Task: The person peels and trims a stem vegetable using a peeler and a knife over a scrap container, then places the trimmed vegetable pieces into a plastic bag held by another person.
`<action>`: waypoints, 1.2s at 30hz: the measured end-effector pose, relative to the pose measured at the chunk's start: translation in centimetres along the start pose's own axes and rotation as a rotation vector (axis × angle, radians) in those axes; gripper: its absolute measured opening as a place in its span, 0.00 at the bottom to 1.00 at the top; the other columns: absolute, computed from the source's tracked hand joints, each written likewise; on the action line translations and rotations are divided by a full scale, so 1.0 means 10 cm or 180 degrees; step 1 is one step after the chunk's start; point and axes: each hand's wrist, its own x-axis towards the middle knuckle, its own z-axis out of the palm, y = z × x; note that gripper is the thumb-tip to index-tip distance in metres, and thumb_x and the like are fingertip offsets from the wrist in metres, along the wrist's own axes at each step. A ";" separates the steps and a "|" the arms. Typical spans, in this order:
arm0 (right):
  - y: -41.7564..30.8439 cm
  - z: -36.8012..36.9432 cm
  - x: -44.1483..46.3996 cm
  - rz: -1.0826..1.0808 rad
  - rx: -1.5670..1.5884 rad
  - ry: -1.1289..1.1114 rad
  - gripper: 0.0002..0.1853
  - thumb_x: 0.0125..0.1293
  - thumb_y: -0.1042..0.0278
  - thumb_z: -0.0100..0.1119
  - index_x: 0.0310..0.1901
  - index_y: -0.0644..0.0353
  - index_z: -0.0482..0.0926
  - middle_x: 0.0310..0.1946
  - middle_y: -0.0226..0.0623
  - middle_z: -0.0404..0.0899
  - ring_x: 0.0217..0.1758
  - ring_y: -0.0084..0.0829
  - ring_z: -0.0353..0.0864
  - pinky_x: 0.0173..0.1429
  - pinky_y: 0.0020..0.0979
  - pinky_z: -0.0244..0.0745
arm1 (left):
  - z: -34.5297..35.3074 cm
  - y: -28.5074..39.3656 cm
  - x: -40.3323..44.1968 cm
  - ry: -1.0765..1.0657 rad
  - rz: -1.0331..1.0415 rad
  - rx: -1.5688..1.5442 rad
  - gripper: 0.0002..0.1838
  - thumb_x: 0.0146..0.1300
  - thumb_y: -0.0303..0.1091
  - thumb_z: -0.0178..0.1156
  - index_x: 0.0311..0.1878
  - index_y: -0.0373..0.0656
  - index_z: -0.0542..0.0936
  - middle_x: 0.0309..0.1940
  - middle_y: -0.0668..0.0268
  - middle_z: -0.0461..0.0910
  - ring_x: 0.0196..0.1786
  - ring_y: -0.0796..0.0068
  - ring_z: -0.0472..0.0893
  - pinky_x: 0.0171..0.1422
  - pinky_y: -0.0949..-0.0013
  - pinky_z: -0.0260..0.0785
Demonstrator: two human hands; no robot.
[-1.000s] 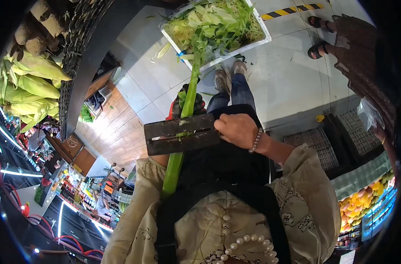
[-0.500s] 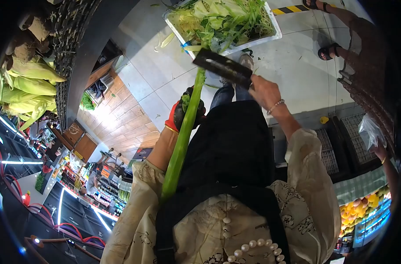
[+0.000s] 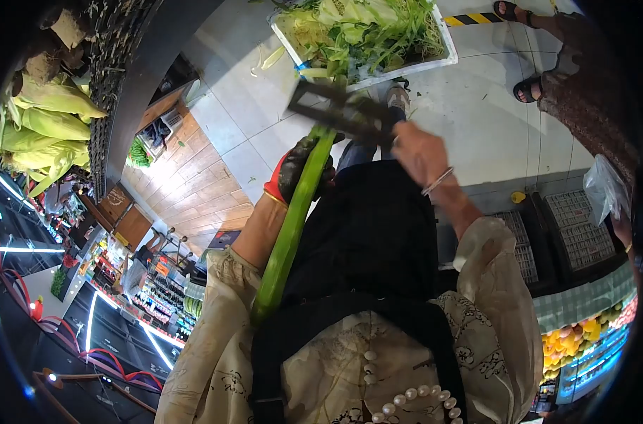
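Note:
My left hand (image 3: 304,172), in a dark-palmed red work glove, is closed round a long green stalk (image 3: 291,244) that looks like celtuce. Its lower end rests against my left forearm and apron, and its upper end points at the white box. My bare right hand (image 3: 421,152), a bracelet at its wrist, is closed on a dark knife (image 3: 328,107) with a flat rectangular blade. Motion blurs the blade, which crosses the stalk's top just above my gloved hand. Whether it touches the stalk I cannot tell.
A white box (image 3: 445,60) heaped with leafy green trimmings (image 3: 364,35) stands on the tiled floor ahead. Husked corn (image 3: 56,131) lies on the left-hand display. At right are another person's sandalled feet (image 3: 527,90), a plastic bag (image 3: 606,187) and dark crates (image 3: 579,230).
The knife has moved left and turned, and is now blurred over the stalk's top. My right hand has shifted slightly down. My left hand still grips the stalk.

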 end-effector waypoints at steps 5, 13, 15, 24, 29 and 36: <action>-0.01 -0.07 -0.14 -0.0025 0.0152 0.0100 0.09 0.56 0.66 0.59 0.36 0.57 0.70 0.30 0.38 0.75 0.33 0.46 0.78 0.34 0.41 0.74 | -0.20 -0.01 0.02 -0.0384 -0.0052 -0.0379 0.28 0.71 0.51 0.44 0.68 0.46 0.64 0.22 0.68 0.69 0.22 0.76 0.63 0.24 0.70 0.56; -0.69 -0.08 -0.29 -0.0953 0.0502 -0.0381 0.11 0.50 0.68 0.63 0.33 0.54 0.71 0.28 0.36 0.71 0.30 0.40 0.77 0.33 0.39 0.74 | -0.33 -0.07 -0.01 -0.0341 0.0493 0.0462 0.23 0.69 0.45 0.49 0.61 0.41 0.70 0.34 0.67 0.77 0.34 0.77 0.76 0.37 0.72 0.73; -0.54 0.00 -0.25 -0.0852 0.0294 -0.0246 0.11 0.50 0.68 0.63 0.33 0.54 0.70 0.29 0.37 0.72 0.30 0.41 0.77 0.34 0.40 0.74 | -0.31 -0.05 -0.05 -0.0430 0.0551 0.0684 0.21 0.69 0.43 0.50 0.60 0.42 0.72 0.35 0.69 0.78 0.37 0.77 0.77 0.40 0.72 0.73; -0.36 0.03 -0.20 -0.0557 0.0550 -0.0114 0.09 0.55 0.66 0.60 0.34 0.56 0.71 0.28 0.38 0.74 0.32 0.44 0.79 0.35 0.42 0.75 | -0.22 -0.13 -0.03 -0.0735 0.0249 -0.1070 0.25 0.69 0.41 0.50 0.67 0.45 0.63 0.37 0.64 0.78 0.34 0.72 0.78 0.30 0.69 0.70; -0.42 0.11 -0.19 -0.0735 0.0426 -0.0329 0.08 0.55 0.65 0.59 0.34 0.55 0.71 0.27 0.36 0.75 0.30 0.41 0.80 0.31 0.40 0.75 | -0.52 -0.24 -0.02 -0.0652 0.0590 -0.0018 0.26 0.69 0.49 0.51 0.64 0.44 0.66 0.44 0.66 0.79 0.43 0.75 0.79 0.43 0.64 0.77; 0.32 0.42 0.16 -0.0122 0.0122 -0.0293 0.09 0.56 0.66 0.56 0.37 0.56 0.71 0.31 0.41 0.78 0.35 0.44 0.80 0.36 0.42 0.75 | -0.07 -0.12 -0.21 -0.0535 0.0324 -0.0468 0.21 0.70 0.46 0.47 0.62 0.50 0.67 0.27 0.71 0.65 0.27 0.77 0.65 0.29 0.70 0.58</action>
